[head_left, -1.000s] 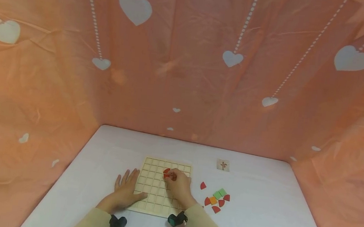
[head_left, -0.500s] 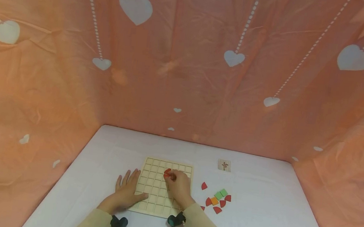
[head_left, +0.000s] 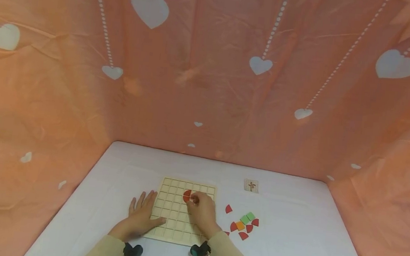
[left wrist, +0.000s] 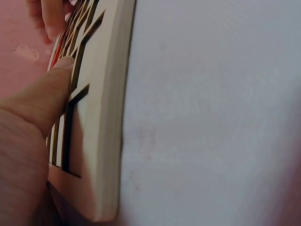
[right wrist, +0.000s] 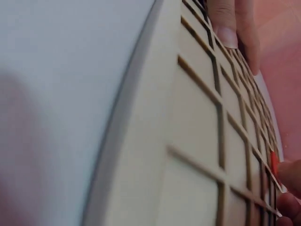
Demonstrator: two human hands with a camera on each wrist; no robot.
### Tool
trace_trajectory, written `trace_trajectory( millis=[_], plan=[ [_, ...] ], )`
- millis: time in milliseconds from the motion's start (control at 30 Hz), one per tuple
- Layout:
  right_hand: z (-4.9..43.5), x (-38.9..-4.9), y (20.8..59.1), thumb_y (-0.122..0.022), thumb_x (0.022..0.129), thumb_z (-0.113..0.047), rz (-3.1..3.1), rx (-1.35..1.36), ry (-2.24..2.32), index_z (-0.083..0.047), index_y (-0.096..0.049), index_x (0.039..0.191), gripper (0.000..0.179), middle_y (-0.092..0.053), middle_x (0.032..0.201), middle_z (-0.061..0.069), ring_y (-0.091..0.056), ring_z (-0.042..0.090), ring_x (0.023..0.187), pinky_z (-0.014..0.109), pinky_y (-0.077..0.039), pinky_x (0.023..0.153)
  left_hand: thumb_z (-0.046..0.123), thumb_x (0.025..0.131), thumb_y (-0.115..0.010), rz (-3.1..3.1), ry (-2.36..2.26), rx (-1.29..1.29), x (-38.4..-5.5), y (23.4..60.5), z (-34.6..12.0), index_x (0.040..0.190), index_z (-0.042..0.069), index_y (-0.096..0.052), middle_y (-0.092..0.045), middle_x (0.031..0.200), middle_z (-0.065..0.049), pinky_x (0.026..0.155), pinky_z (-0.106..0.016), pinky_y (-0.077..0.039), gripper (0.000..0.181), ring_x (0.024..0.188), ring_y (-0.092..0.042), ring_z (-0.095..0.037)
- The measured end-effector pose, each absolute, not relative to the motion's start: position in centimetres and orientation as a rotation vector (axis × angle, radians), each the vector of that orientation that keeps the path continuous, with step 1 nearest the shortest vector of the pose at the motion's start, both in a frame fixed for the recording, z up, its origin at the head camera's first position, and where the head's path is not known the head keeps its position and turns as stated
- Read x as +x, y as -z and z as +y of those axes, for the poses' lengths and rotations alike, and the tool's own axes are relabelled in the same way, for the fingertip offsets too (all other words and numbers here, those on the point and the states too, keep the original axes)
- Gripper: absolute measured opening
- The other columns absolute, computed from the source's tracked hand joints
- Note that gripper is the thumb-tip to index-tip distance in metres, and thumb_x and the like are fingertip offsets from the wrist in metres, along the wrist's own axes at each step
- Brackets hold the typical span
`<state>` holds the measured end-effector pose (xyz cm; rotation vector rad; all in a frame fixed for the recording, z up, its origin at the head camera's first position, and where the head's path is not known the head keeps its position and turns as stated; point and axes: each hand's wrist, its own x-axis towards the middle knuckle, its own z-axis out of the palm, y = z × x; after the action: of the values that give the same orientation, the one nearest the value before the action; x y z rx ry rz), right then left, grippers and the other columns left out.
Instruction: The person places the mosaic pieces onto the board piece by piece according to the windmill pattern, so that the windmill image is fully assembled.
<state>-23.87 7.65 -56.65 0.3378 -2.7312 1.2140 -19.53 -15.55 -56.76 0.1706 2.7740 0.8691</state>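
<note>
Pressing down on the wooden grid board (head_left: 181, 213), the right hand (head_left: 201, 211) has its fingertips curled in a narrow grip on a red quarter-round piece (head_left: 186, 195), seating it in a cell near the board's far middle. Left of that grip, the left hand (head_left: 141, 215) lies flat with straight fingers, thumb on the board's left edge, steadying it. That red shape looks like the only one on the board, so most remains: right of the grip, loose red, orange and green pieces (head_left: 243, 223) wait on the white worktop (head_left: 290, 245).
</note>
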Motion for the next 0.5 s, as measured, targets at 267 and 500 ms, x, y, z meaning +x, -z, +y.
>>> trace_trajectory(
  millis=[267, 500],
  plan=[
    [12.8, -22.7, 55.0, -0.068, 0.090, -0.017, -2.722, 0.265, -1.344, -0.004, -0.066, 0.112, 0.025, -0.061, 0.100, 0.005, -0.057, 0.020, 0.092, 0.039, -0.051, 0.081, 0.054, 0.084, -0.068, 2.767, -0.887, 0.169, -19.7, 56.9, -15.5, 0.152, -0.005, -0.008, -0.006, 0.159, -0.024, 0.109, -0.058, 0.015, 0.108, 0.143, 0.010, -0.043],
    [17.9, -22.1, 54.7, -0.071, 0.089, -0.021, -2.756, 0.075, -1.278, -0.009, -0.066, 0.114, 0.028, -0.059, 0.102, 0.004, -0.056, 0.019, 0.090, 0.038, -0.051, 0.080, 0.057, 0.083, -0.067, 2.761, -0.894, 0.175, -19.7, 57.1, -15.6, 0.152, -0.004, -0.007, -0.005, 0.159, -0.024, 0.108, -0.058, 0.016, 0.110, 0.143, 0.011, -0.042]
  ],
)
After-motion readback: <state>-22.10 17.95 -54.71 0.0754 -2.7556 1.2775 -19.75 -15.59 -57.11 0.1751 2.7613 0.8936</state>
